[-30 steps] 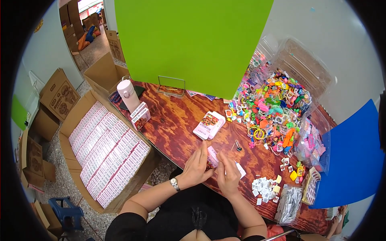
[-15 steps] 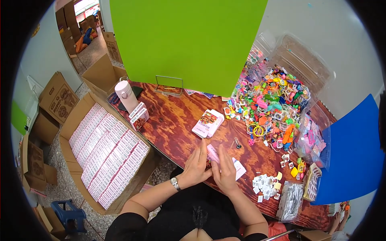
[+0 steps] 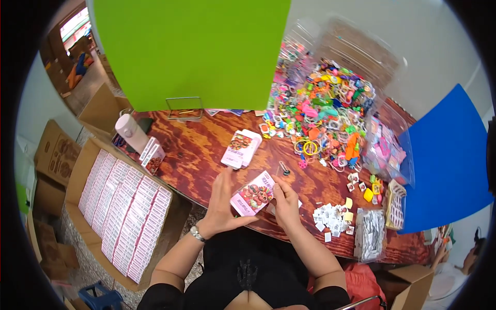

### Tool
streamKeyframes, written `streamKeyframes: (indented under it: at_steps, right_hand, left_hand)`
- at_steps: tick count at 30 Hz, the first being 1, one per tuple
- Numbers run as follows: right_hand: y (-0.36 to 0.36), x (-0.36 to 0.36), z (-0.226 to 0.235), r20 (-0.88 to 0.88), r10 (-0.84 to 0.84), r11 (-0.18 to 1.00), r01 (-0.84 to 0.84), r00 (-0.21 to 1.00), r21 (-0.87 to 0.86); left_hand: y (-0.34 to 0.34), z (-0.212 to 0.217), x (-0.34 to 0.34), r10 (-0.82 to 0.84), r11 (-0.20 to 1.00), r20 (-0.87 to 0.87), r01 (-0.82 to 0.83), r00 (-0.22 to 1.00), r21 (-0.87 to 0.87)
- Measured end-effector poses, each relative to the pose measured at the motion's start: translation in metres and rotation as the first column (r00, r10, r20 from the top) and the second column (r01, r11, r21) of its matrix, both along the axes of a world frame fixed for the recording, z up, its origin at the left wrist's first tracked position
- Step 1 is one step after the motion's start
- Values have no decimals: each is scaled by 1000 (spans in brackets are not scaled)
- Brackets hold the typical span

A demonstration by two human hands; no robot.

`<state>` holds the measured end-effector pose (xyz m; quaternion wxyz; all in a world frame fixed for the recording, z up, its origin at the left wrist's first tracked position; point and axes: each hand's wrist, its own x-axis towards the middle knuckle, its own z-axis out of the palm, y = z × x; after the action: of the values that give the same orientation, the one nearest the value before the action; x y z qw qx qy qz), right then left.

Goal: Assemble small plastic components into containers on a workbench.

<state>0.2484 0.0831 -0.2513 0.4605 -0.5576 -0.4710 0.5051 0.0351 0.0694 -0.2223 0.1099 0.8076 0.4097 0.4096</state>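
Note:
A small pink-and-white carton [image 3: 252,195] with a picture of round food on its front is tilted over the near edge of the table. My right hand [image 3: 287,204] grips it by its right edge, thumb on the front. Beside its left side my left hand [image 3: 221,204] is open, fingers stretched upward and a little blurred, thumb reaching under the carton's lower edge. Just beyond lies a short stack of similar pink cartons [image 3: 238,151]. Partly behind my right hand, a piece of white card rests on the wooden table [image 3: 196,155].
At left, a large cardboard box [image 3: 77,206] holds rows of pink cartons; a pink bottle [image 3: 131,132] stands near it. Colourful small toys [image 3: 330,116] are heaped at the back right. White paper slips [image 3: 330,219] and a clear tray of packets [image 3: 370,235] lie right. Another person's hand [image 3: 442,254] shows far right.
The carton between my hands has turned so its front shows. My left hand has moved away from it, while my right hand holds its edge. The whole view has shifted.

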Motion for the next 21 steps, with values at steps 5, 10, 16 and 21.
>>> streamKeyframes:
  at_steps: [5, 10, 16, 21]
  right_hand:
    - [-2, -5, -13, -677, -185, 972, 29, 713, -235]
    - [-14, -11, -13, -766, -262, 948, 10, 587, -317]
    - [-29, -5, -20, -559, -20, 943, -171, 829, -286]
    - [-28, 53, 6, 513, 203, 969, -248, 834, 20]
  left_hand:
    - [-2, -29, 12, -237, 816, 599, 492, 765, -305]
    - [-9, -46, 25, -193, 873, 548, 397, 814, -282]
    - [-3, -51, 49, 55, 872, 696, 305, 716, -383]
    - [-3, -44, 43, 2, 880, 552, 261, 834, -398]
